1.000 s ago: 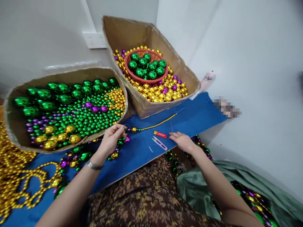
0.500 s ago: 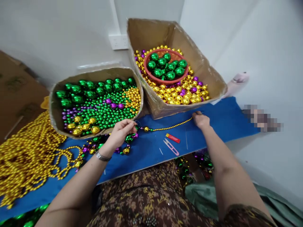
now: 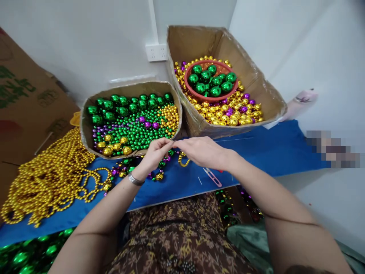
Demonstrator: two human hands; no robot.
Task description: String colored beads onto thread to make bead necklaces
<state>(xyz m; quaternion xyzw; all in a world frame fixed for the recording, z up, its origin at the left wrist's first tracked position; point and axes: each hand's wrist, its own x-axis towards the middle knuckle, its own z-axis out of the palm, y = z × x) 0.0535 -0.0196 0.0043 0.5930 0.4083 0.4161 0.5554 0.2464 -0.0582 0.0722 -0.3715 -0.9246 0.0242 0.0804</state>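
My left hand (image 3: 155, 155) is closed in a pinch at the front edge of the left box. Against its fingertips rest those of my right hand (image 3: 203, 150), also closed. Between them they pinch the thin thread of a bead string; the pinched spot is mostly hidden. Gold beads (image 3: 184, 160) of that string hang in a loop below the right fingers. Green, purple and gold beads (image 3: 159, 176) lie under the left hand. A pale thread (image 3: 235, 140) stretches across the table behind my right hand. Pink thread snips (image 3: 213, 178) lie below that hand, partly covered.
A left cardboard box (image 3: 85, 102) of green, purple and gold beads stands behind my hands. Right of it is a taller box (image 3: 199, 129) with gold beads and a red bowl (image 3: 186, 82) of green balls. Gold bead strands (image 3: 54, 179) heap at left on the blue table (image 3: 273, 152).
My right hand has come left from the far end of the stretched gold strand to meet my left fingertips. The strand now hangs in a loop. The view has shifted slightly.
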